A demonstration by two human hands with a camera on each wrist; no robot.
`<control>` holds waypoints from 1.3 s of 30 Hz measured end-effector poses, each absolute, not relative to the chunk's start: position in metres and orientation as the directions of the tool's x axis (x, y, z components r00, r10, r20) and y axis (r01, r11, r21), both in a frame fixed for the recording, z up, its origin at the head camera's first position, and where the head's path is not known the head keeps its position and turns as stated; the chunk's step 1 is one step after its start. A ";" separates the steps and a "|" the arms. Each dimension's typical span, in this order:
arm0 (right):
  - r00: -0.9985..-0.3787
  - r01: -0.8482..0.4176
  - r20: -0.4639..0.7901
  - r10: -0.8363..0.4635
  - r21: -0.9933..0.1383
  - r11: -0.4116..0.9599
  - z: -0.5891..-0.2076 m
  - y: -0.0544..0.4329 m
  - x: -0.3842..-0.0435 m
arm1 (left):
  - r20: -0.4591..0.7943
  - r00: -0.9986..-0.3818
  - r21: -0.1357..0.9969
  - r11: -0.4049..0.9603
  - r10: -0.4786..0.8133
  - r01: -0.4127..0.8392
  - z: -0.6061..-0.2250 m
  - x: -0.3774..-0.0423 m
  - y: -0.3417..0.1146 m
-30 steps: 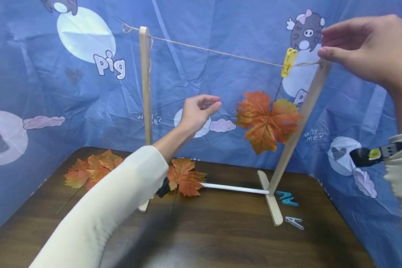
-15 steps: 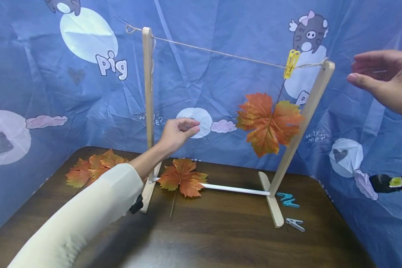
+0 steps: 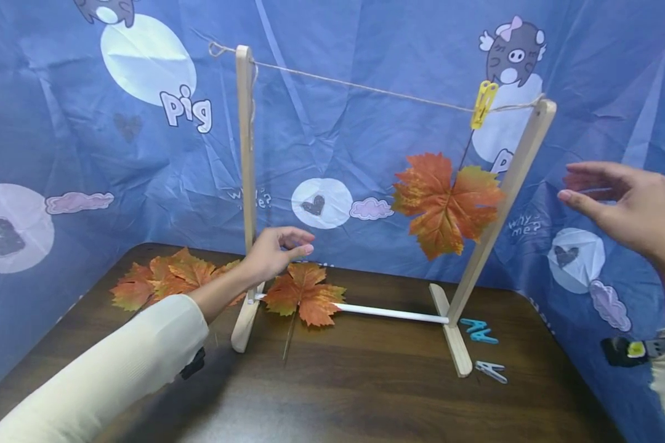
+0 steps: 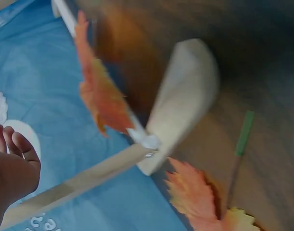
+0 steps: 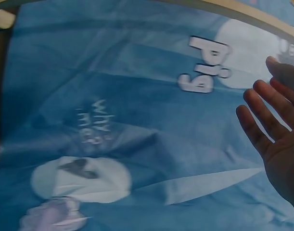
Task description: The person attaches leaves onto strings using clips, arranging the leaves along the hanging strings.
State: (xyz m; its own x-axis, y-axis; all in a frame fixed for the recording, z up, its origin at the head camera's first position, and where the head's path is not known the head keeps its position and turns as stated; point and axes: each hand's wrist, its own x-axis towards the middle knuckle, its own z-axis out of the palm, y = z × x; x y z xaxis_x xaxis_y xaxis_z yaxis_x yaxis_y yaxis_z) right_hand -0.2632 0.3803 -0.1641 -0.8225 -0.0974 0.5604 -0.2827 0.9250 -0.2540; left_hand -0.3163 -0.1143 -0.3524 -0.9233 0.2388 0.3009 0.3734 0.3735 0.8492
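Note:
In the head view an orange maple leaf (image 3: 447, 203) hangs by its stem from a yellow clothespin (image 3: 484, 104) clipped on a twine line (image 3: 366, 88). My left hand (image 3: 277, 251), holding nothing, is near the left post, just above a second maple leaf (image 3: 303, 294) that leans on the white crossbar. To the right of the right post my right hand (image 3: 632, 206) is in the air, fingers loosely bent, nothing in it. More maple leaves (image 3: 172, 277) lie at the table's left, partly behind my left forearm. Both wrist views show empty hands with relaxed fingers.
A wooden stand has a left post (image 3: 245, 147), a right post (image 3: 504, 203) and a white crossbar (image 3: 393, 314). Blue clothespins (image 3: 479, 331) and a pale clothespin (image 3: 491, 371) lie by its right foot (image 3: 457, 351) on the brown table (image 3: 366, 394). Blue printed cloth surrounds the table.
My left hand has moved down and left toward the leaves. From the line's right end, my right hand has withdrawn rightward and dropped lower. The clipped leaf stays hanging.

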 end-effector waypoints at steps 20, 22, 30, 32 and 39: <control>-0.839 -0.455 0.438 -0.323 -0.242 0.857 -0.289 0.410 -0.276 | 0.241 -0.765 0.686 0.453 0.597 0.569 -0.399 -0.293 -0.131; -0.841 -0.469 0.419 -0.342 -0.249 0.848 -0.301 0.411 -0.277 | 0.230 -0.739 0.663 0.454 0.633 0.595 -0.403 -0.290 -0.133; -0.835 -0.514 0.365 -0.412 -0.249 0.821 -0.348 0.408 -0.278 | 0.185 -0.609 0.523 0.447 0.771 0.726 -0.407 -0.283 -0.142; -0.838 -0.521 0.334 -0.432 -0.248 0.817 -0.359 0.407 -0.277 | 0.152 -0.589 0.499 0.453 0.794 0.739 -0.407 -0.282 -0.144; -0.838 -0.530 0.264 -0.478 -0.187 0.827 -0.392 0.411 -0.274 | 0.024 -0.541 0.463 0.471 0.840 0.751 -0.407 -0.277 -0.147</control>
State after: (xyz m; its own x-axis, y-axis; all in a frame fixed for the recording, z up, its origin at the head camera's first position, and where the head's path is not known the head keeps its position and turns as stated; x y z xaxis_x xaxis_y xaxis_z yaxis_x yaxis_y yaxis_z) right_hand -0.2737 0.4111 -0.3923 -0.8379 -0.4779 0.2637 -0.5304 0.8269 -0.1867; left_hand -0.2767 -0.1474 -0.4075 -0.5414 0.8404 0.0239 0.7512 0.4708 0.4626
